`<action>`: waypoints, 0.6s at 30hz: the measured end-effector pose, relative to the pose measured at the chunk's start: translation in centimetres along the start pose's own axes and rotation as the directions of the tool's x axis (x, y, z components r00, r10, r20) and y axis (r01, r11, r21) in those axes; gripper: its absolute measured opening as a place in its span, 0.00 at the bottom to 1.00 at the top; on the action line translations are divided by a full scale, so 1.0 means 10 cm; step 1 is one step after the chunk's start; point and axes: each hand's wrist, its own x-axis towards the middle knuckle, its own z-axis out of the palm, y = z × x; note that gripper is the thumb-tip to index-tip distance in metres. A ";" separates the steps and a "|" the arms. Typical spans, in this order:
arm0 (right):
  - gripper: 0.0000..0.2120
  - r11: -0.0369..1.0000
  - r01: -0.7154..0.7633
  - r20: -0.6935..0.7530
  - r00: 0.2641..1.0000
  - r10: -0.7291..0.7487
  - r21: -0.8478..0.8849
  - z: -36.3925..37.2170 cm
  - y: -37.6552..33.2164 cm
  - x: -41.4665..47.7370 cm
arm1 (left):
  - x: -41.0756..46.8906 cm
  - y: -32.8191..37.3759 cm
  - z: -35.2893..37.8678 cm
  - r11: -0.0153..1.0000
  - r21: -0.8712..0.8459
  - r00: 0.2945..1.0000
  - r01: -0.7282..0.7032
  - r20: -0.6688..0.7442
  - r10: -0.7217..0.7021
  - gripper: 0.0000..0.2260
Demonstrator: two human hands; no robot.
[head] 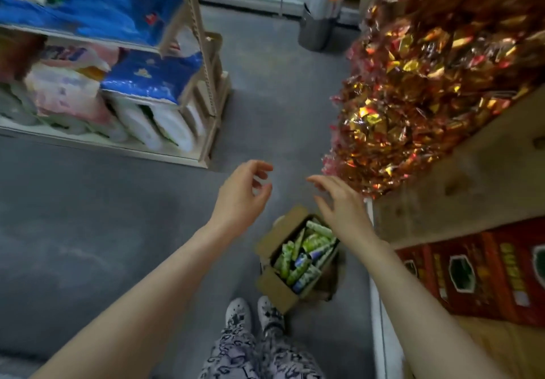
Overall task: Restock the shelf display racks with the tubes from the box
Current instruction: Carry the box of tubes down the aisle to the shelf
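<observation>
Cardboard box (272,285) of green and blue tubes (305,250), flaps open, on the grey floor (118,216) beside the feet (239,313).
Holds both arms out above it: left hand (239,198) loosely curled, right hand (339,206) spread with fingers relaxed; grips nothing in either, well clear of the box.

matt cardboard box (272,285), glossy foil sweets (413,83)

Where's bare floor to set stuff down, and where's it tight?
Free: grey floor left of the box and shoes, up to the left shelf rack; aisle strip ahead toward the bin. Crowded: right side, candy heap above red boxes.
</observation>
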 end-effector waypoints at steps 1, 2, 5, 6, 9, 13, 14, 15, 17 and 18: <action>0.19 0.997 -0.072 0.001 0.997 0.072 0.015 0.09 0.10 -0.09 | 0.00 -0.07 0.11 1.000 -0.002 0.999 0.009 0.038 -0.009 0.11; 0.19 0.990 -0.142 0.002 0.990 0.142 0.025 0.17 0.18 -0.18 | -0.01 -0.14 0.20 1.000 -0.004 0.997 0.017 0.070 -0.016 0.11; 0.21 0.933 -0.357 -0.029 0.933 0.358 0.044 0.43 0.48 -0.48 | -0.04 -0.39 0.52 1.000 0.010 0.985 0.024 0.170 -0.025 0.14; 0.22 0.905 -0.422 -0.038 0.905 0.424 0.055 0.51 0.56 -0.56 | -0.05 -0.46 0.61 0.999 0.028 0.979 0.027 0.203 -0.032 0.14; 0.23 0.794 -0.605 -0.053 0.793 0.607 0.056 0.82 0.84 -0.82 | -0.08 -0.72 0.93 0.994 0.105 0.954 0.029 0.294 -0.058 0.16; 0.26 0.628 -0.772 -0.005 0.631 0.776 0.094 1.26 1.18 -1.08 | -0.10 -1.06 1.36 0.981 0.194 0.909 0.001 0.408 -0.082 0.18; 0.25 0.597 -0.794 0.016 0.602 0.798 0.113 1.35 1.25 -1.12 | -0.10 -1.14 1.44 0.977 0.212 0.899 -0.009 0.431 -0.085 0.18; 0.25 0.574 -0.810 0.031 0.581 0.814 0.119 1.44 1.30 -1.16 | -0.09 -1.21 1.53 0.973 0.230 0.888 -0.019 0.451 -0.090 0.19; 0.25 0.543 -0.834 0.046 0.549 0.835 0.094 1.59 1.41 -1.19 | -0.06 -1.33 1.71 0.964 0.264 0.867 -0.040 0.488 -0.098 0.20; 0.24 0.537 -0.841 0.052 0.541 0.840 0.075 1.66 1.46 -1.20 | -0.04 -1.38 1.80 0.959 0.281 0.859 -0.048 0.501 -0.104 0.20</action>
